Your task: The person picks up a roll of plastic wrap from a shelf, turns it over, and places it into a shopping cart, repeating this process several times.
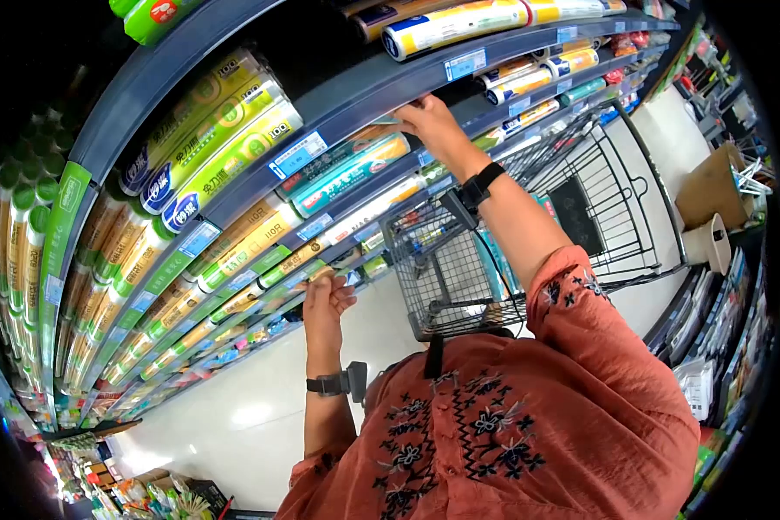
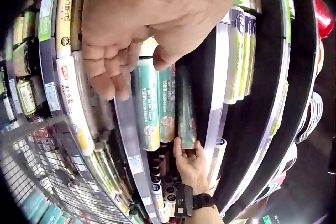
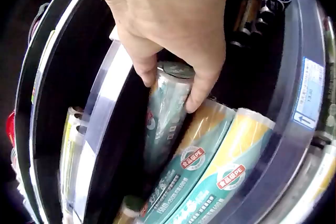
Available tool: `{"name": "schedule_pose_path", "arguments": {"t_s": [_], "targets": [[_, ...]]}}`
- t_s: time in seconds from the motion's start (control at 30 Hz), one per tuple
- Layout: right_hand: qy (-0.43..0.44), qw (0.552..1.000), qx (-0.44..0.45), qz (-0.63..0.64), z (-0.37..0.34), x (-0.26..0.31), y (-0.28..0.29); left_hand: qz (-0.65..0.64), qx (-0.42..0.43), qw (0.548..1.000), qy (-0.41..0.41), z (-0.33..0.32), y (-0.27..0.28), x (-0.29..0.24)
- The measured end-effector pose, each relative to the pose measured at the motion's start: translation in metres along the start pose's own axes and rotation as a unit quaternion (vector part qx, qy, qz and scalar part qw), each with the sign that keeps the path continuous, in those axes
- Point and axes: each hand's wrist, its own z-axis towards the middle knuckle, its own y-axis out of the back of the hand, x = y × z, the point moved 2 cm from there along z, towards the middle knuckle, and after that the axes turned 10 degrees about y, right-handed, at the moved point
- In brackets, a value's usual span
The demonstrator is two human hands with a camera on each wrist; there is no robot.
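Observation:
My right hand (image 1: pixel 435 130) reaches into a shelf; in the right wrist view its thumb and fingers pinch the end of a teal plastic-wrapped roll (image 3: pixel 167 111). That roll lies tilted behind two teal-and-yellow cling film boxes (image 3: pixel 231 174) lying side by side at the shelf front. In the left wrist view the same hand holds the roll's near end, with the roll pointing back between the shelves. My left hand (image 1: pixel 323 305) hovers before the lower shelves, holding nothing, fingers loosely bent. In its wrist view the fingers (image 2: pixel 107 85) overlap the shelf edge beside the teal boxes.
A black wire shopping cart (image 1: pixel 446 290) stands close by on the right, with teal packages (image 2: pixel 39 203) inside. Curved shelves hold rows of green rolls (image 1: pixel 234 165). Blue-and-white price tags (image 1: pixel 299 154) line the shelf edges. A cardboard box (image 1: pixel 715 186) stands beyond the cart.

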Motion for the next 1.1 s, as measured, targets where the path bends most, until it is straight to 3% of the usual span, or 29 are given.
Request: {"name": "schedule_pose_path", "arguments": {"t_s": [0.13,0.23,0.33,0.47,0.63,0.73,0.87,0.97,1.1], "targets": [[0.014,0.999,-0.006,0.049,0.020,-0.016,0.003,0.006,-0.016,0.999,0.034,-0.005,0.004,0.010],[0.085,0.995,-0.046,-0.013,0.033,-0.027,0.005,0.029,-0.013,0.999,0.032,-0.009,-0.004,0.010],[0.089,0.992,-0.049,-0.072,0.031,-0.029,0.008,0.031,-0.006,0.999,0.029,-0.009,-0.015,0.004],[0.058,0.995,-0.011,-0.079,0.027,-0.022,0.018,0.088,0.002,0.996,-0.021,0.001,-0.027,-0.006],[0.018,0.999,-0.017,-0.036,0.003,0.012,0.017,0.210,-0.022,0.971,-0.114,0.025,-0.055,-0.061],[0.019,1.000,-0.016,-0.010,0.001,0.013,0.023,0.190,0.006,0.965,-0.180,0.045,-0.070,-0.081],[0.012,0.999,-0.041,0.019,0.007,0.010,0.025,0.190,0.020,0.967,-0.167,0.049,-0.083,-0.081],[0.009,0.998,0.017,0.057,0.020,-0.004,0.033,0.205,0.025,0.970,-0.131,0.045,-0.075,-0.052],[0.010,0.996,-0.038,0.085,0.035,-0.013,0.021,0.205,0.005,0.977,-0.062,0.025,-0.052,-0.013]]}}
